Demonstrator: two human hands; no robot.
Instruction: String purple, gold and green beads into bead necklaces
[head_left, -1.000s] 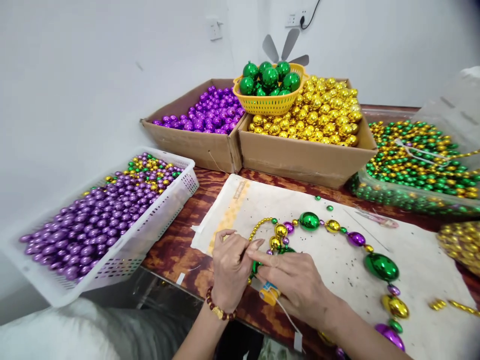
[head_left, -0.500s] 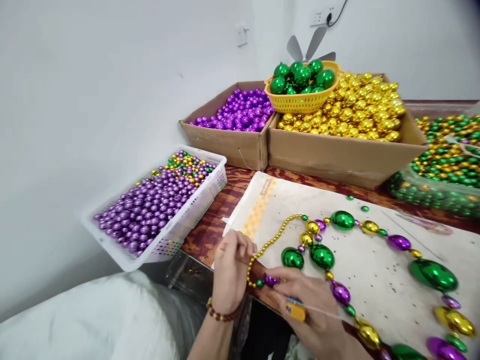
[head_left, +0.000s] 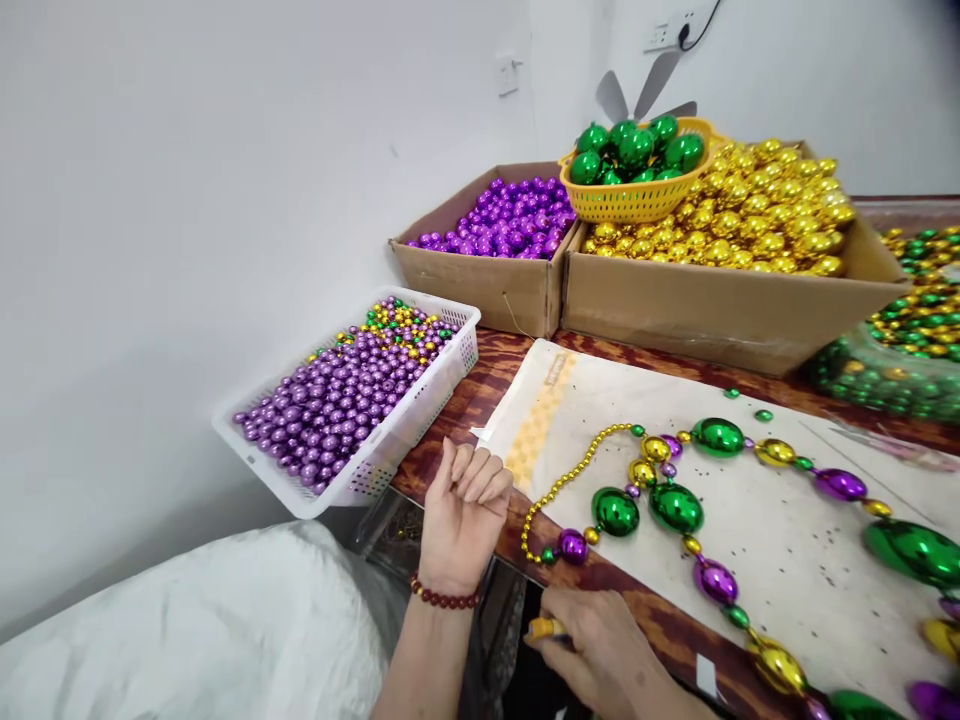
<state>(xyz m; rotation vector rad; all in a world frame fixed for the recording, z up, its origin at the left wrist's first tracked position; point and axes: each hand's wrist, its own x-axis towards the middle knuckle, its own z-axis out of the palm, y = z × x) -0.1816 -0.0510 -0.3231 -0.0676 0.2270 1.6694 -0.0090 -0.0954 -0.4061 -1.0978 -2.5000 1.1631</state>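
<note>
My left hand (head_left: 465,520) is raised at the table's front edge, palm towards me, fingers curled in with nothing visible in them. A beaded bracelet (head_left: 444,595) circles that wrist. Lower and to the right, my right hand (head_left: 600,640) is closed around a small yellow-handled tool (head_left: 546,629); its working end is hidden. On the table lies a bead necklace (head_left: 716,580) of large green, gold and purple beads. A strand of small gold beads (head_left: 559,482) curves from it beside my left hand, near a round purple bead (head_left: 573,546).
A white basket (head_left: 420,410) of mixed beads stands at left. Behind are a cardboard box (head_left: 480,285) of purple beads and another box (head_left: 697,310) of gold beads, topped by a yellow basket (head_left: 626,205) of green beads. Two loose green beads lie on the white sheet (head_left: 622,385).
My right hand has moved down, away from the strand's end, with the yellow-handled tool. My left hand has turned palm towards me. The purple bead now lies uncovered; the view has shifted left.
</note>
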